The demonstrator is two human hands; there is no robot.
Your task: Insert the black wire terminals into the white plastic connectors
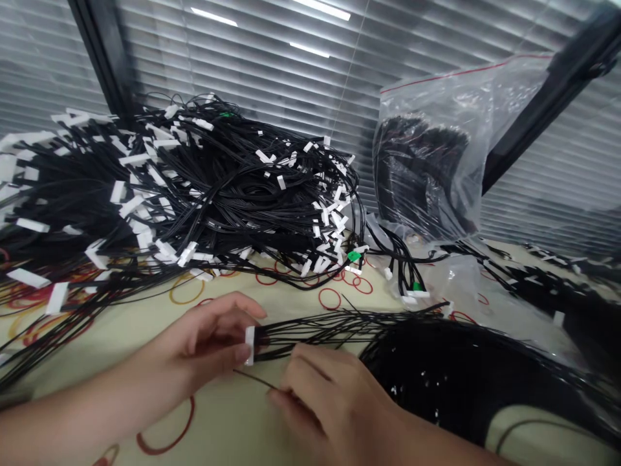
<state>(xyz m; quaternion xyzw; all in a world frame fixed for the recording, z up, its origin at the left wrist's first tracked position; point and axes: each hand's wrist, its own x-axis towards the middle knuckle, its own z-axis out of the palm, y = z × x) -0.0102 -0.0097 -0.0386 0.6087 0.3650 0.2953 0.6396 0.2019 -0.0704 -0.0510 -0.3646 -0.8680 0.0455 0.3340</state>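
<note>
My left hand (218, 336) is closed on a white connector housing (250, 345), thumb in front and fingers behind. Several black wires (310, 329) run out of the housing to the right. Just below and to the right, my right hand (325, 395) pinches a single thin black wire (255, 378) between thumb and fingers. This wire's free end points left, toward the underside of the housing, and looks apart from it. To the right of my right hand lies a thick bundle of loose black wires (436, 369).
A large heap of black cables (252, 194) with white connectors covers the back left. A clear zip bag (427, 168) of black wires leans against the blinds (272, 77). Red rubber bands (167, 433) lie scattered on the pale tabletop (218, 427). More black wires (563, 298) lie far right.
</note>
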